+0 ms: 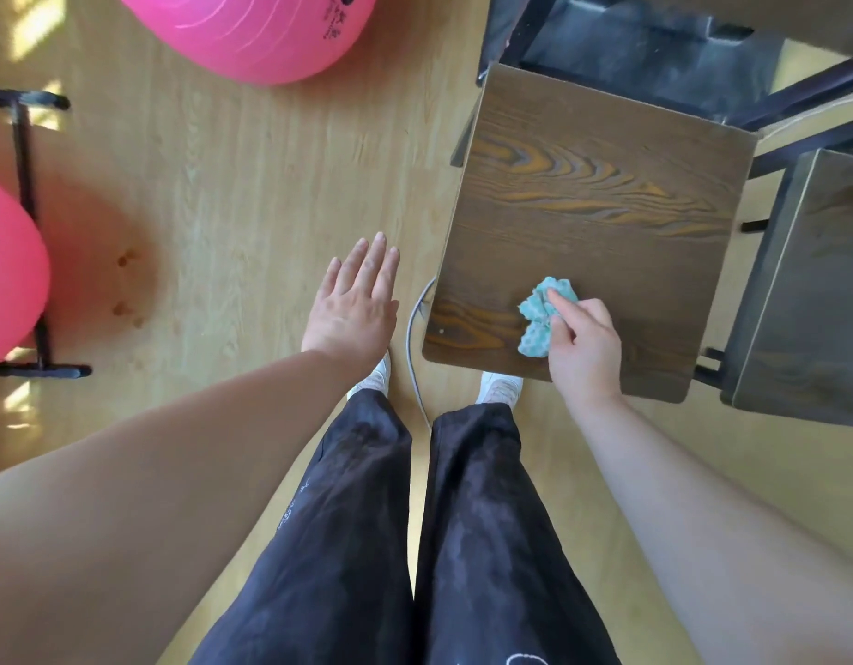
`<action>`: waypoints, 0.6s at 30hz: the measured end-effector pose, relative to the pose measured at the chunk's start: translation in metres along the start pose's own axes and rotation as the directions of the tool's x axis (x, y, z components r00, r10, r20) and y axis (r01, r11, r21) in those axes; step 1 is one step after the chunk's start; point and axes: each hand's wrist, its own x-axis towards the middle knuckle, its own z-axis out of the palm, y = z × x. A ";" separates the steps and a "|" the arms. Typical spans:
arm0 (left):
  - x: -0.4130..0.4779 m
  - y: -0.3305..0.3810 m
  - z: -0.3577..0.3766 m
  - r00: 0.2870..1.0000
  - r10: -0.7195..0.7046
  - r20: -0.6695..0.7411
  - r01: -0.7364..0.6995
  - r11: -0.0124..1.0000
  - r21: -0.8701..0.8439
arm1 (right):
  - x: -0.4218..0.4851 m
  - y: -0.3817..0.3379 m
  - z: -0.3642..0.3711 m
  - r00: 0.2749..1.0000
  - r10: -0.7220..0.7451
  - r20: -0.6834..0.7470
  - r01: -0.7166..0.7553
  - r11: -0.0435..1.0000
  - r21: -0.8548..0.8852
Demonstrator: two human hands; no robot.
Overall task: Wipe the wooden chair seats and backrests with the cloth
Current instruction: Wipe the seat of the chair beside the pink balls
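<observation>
Head view, looking straight down. Chair seat (592, 208): flat square board with rounded corners, dark brown with bold orange-gold grain swirls, smooth and faintly glossy, on a black metal frame. Cloth (542, 314): small, teal, fuzzy and crumpled into a wad, lying on the near left part of the seat, close to the front edge. Right hand (585, 348): fingers curled around the cloth, forefinger laid over its top, pressing it against the wood. Left hand (352, 309): holds nothing, palm down, fingers straight and close together, hovering over the floor (223, 184) just left of the seat and not touching it. Floor is pale yellow wood-look plank, matte. Second seat (808, 290), same dark grain, sits just to the right, partly cut off by the frame edge. Thin grey cable (414, 338) curves on the floor beside the seat's left edge. Two glossy round pink balls: one at top (251, 31), one at left (7, 271) by a black bar stand (26, 184). Dark trousers (347, 520), white shoes (374, 376) below.
</observation>
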 end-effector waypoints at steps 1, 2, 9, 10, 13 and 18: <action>0.000 0.008 0.002 1.000 0.017 0.009 -0.017 1.000 0.013 | -0.002 0.006 -0.004 1.000 -0.007 -0.006 0.007 1.000 -0.005; 0.001 0.017 0.003 0.999 0.034 0.016 -0.035 0.999 0.028 | -0.003 0.012 -0.009 1.000 -0.013 -0.009 0.013 1.000 -0.008; 0.011 0.085 0.004 0.991 0.131 0.032 -0.134 0.988 0.082 | -0.002 0.058 -0.043 0.996 0.057 -0.072 -0.055 0.998 0.020; 0.012 0.096 0.005 0.989 0.142 0.035 -0.144 0.986 0.086 | -0.001 0.065 -0.046 0.995 0.079 -0.068 -0.079 0.997 0.004; 0.014 0.122 0.009 0.983 0.178 0.043 -0.181 0.978 0.106 | 0.005 0.085 -0.051 0.990 0.140 0.032 -0.139 0.989 -0.047; 0.013 0.139 0.020 0.981 0.189 0.048 -0.194 0.973 0.125 | 0.009 0.097 -0.048 0.991 0.087 0.106 -0.082 0.995 -0.050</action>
